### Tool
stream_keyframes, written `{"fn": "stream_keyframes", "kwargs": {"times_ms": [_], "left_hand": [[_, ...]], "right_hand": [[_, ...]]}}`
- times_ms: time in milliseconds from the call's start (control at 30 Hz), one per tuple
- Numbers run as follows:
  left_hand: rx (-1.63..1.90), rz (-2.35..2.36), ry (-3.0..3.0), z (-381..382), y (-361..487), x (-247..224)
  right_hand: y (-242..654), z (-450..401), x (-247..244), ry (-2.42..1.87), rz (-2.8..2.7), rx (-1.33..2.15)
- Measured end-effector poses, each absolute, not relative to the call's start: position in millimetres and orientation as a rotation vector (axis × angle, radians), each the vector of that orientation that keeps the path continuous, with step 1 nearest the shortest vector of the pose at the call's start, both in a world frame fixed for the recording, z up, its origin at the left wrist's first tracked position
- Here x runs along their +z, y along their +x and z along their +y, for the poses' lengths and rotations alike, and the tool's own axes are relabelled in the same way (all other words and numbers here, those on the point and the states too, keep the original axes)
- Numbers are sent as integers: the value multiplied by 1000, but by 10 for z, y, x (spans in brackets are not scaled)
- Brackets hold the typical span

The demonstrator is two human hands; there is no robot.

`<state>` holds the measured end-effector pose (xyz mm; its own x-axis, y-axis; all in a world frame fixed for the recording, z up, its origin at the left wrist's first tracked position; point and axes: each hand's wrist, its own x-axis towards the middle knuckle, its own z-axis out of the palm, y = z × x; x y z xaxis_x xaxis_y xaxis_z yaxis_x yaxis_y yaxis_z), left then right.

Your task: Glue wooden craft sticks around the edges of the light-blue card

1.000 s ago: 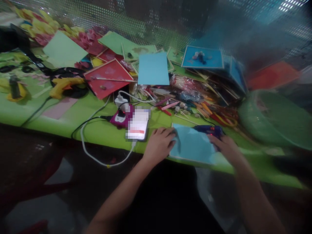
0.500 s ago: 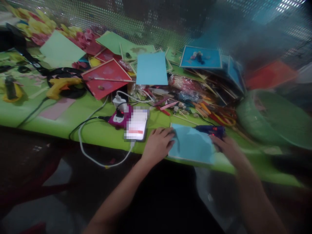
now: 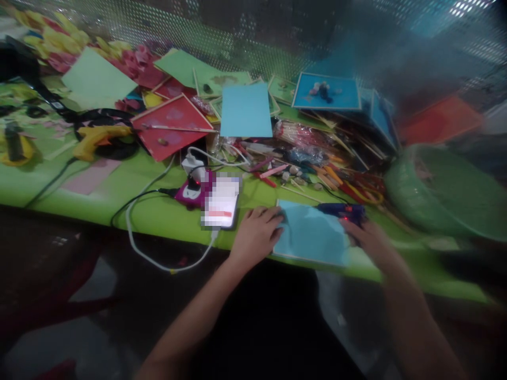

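A light blue card (image 3: 311, 232) with pale strips along edges that show lies at the table's front edge. My left hand (image 3: 258, 229) rests on its left side, fingers lying apart over the margin; the thumb is hard to make out. At the card's upper right corner, my right hand (image 3: 362, 232) is closed round a dark blue glue gun (image 3: 343, 210) with a small red light. The gun lies low over the card's top edge, its nozzle pointing left. Whether the tip touches the card cannot be told, and the grip is mostly hidden by my fingers.
Left of the card, a phone (image 3: 222, 200) charges beside a purple power strip (image 3: 190, 194); its white cable (image 3: 137, 240) loops over the front edge. A yellow glue gun (image 3: 99, 140) lies farther left. Behind are craft sticks, pens and coloured cards (image 3: 246, 111). A green basin (image 3: 447, 195) stands right.
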<state>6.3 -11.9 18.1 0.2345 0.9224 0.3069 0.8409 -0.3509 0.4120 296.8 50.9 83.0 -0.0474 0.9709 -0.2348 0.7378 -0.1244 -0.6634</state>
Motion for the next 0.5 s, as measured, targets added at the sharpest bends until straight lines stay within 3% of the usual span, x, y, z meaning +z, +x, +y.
{"fn": "stream_keyframes", "kwargs": {"times_ms": [500], "left_hand": [[757, 1678, 2332, -123, 57, 191]], "right_hand": [[2891, 496, 902, -1912, -1839, 945]]}}
